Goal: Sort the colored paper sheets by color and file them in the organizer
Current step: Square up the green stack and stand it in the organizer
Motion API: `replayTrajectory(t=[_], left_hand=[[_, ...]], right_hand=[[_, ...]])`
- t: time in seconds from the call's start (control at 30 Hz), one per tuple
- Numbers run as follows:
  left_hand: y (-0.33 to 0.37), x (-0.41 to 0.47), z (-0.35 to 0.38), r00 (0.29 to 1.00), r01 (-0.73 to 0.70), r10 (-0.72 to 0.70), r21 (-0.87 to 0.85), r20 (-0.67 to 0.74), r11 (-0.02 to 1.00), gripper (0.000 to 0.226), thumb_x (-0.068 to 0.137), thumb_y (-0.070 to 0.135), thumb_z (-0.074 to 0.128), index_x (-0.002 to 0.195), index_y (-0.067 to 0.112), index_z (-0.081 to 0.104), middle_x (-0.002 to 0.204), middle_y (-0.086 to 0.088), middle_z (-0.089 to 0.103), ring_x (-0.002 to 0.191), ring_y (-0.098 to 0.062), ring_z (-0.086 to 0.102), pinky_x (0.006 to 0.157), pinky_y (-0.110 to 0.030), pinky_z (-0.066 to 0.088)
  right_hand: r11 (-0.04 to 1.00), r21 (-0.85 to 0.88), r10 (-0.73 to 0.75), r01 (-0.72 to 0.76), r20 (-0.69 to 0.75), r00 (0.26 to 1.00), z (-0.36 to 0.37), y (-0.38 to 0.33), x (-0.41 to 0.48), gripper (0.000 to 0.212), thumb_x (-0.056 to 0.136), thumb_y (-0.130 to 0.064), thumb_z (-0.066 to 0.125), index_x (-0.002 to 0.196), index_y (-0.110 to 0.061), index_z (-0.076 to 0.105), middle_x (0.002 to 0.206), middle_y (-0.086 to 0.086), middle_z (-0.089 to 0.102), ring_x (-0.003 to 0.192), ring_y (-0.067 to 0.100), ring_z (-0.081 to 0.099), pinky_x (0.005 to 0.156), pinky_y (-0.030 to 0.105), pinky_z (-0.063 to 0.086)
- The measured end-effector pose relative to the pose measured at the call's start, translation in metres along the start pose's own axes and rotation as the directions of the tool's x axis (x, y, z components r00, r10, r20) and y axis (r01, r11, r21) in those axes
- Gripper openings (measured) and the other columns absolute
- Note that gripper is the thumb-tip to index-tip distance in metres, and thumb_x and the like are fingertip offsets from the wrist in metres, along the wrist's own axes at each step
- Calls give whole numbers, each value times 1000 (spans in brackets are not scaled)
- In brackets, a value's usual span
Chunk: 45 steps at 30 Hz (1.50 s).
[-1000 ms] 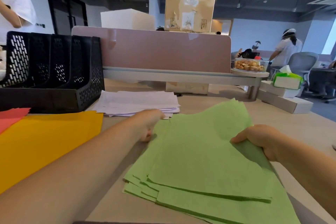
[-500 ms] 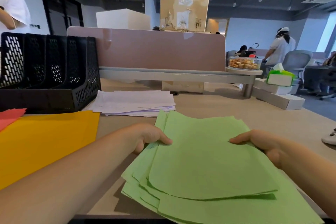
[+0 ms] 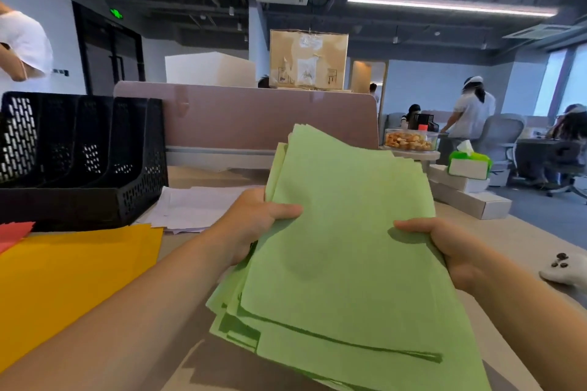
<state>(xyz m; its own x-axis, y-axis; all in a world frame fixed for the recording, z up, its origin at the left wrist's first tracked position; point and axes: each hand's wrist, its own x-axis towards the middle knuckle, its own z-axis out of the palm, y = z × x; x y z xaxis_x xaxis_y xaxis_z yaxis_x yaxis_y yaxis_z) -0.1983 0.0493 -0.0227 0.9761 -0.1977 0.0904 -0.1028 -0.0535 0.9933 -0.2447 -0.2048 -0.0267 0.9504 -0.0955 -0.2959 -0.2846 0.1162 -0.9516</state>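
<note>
**Both hands hold the green stack over the table**

A loosely fanned stack of light green paper sheets (image 3: 343,247) is held tilted above the near part of the pale table (image 3: 521,238), with its far end raised. The left hand (image 3: 254,225) grips the stack's left edge, thumb on the top sheet and fingers tucked underneath. The right hand (image 3: 444,251) grips the right edge, with its thumb lying across the top sheet.

Toward the table's left edge a large yellow-orange paper sheet (image 3: 70,279) lies flat. The corner of a red paper sheet (image 3: 12,232) shows at its far side. Beyond these is a spread pile of white paper sheets (image 3: 197,206), just beside a black perforated plastic file organizer (image 3: 79,162) with upright slots, which stands at the far left corner.

A dusty pink divider panel (image 3: 254,117) runs along the far edge. At the far right lie flat white cardboard boxes (image 3: 470,200) with a green-and-white tissue box (image 3: 470,165) on top.
</note>
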Motion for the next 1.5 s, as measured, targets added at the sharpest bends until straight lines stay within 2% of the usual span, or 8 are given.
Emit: replayTrajectory(t=[0.17,0.27,0.5,0.73,0.87,1.03,1.23,1.5], left_hand=[[52,12,-12,927,-341,343,39,-150,939,13,81,5,71,91,13,71,87,-6,76,71,-19,73,63,-31,58],[80,23,-26,865,-457,474,132,-166,880,16,82,11,71,98,13,70,90,-2,76,81,-21,73,72,-36,58],[79,68,-68,883,-404,384,-23,-269,914,18,84,7,66,100,13,70,93,-7,76,82,-24,73,75,-40,56],[67,95,-74,846,-443,424,15,-323,896,17,88,8,61,101,18,67,94,0,76,86,-18,73,75,-35,57],[58,97,-73,913,-363,367,51,-177,930,33,78,22,66,110,13,66,102,0,75,97,-20,70,88,-40,53],[49,103,-66,920,-314,309,20,-242,949,49,59,36,74,104,19,69,101,4,74,99,-17,69,96,-42,50],[53,103,-53,855,-446,410,-48,-316,894,18,73,15,72,91,20,71,92,4,76,85,-14,73,71,-26,59],[73,88,-51,790,-549,522,10,-321,836,31,62,33,71,91,22,71,88,7,76,82,-12,73,70,-27,58]], right_hand=[[832,31,-555,555,10,832,23,-56,3,27,71,-9,66,98,-9,69,79,8,74,60,22,68,54,31,56],[708,65,-706,703,36,707,39,-89,7,28,71,-10,66,99,-11,69,86,6,75,71,23,72,57,34,58],[690,130,-717,712,-13,697,75,-118,66,19,86,-3,56,101,-6,68,85,10,75,71,26,71,62,43,59],[568,108,-822,816,48,567,86,-117,105,17,83,-22,62,97,-15,70,98,5,74,91,26,70,80,44,57],[596,28,-793,802,179,583,72,-112,117,64,46,-58,81,98,-21,73,101,4,74,91,24,71,74,40,59],[691,27,-699,722,279,659,61,-104,126,70,44,-50,87,102,-15,71,104,12,72,92,32,70,74,41,59],[687,101,-724,719,179,666,68,-105,118,26,81,-10,60,105,-6,67,102,15,72,91,34,68,78,48,57],[632,102,-766,768,230,600,69,-112,100,42,72,-27,66,112,-14,66,106,6,72,96,27,69,79,44,57]])
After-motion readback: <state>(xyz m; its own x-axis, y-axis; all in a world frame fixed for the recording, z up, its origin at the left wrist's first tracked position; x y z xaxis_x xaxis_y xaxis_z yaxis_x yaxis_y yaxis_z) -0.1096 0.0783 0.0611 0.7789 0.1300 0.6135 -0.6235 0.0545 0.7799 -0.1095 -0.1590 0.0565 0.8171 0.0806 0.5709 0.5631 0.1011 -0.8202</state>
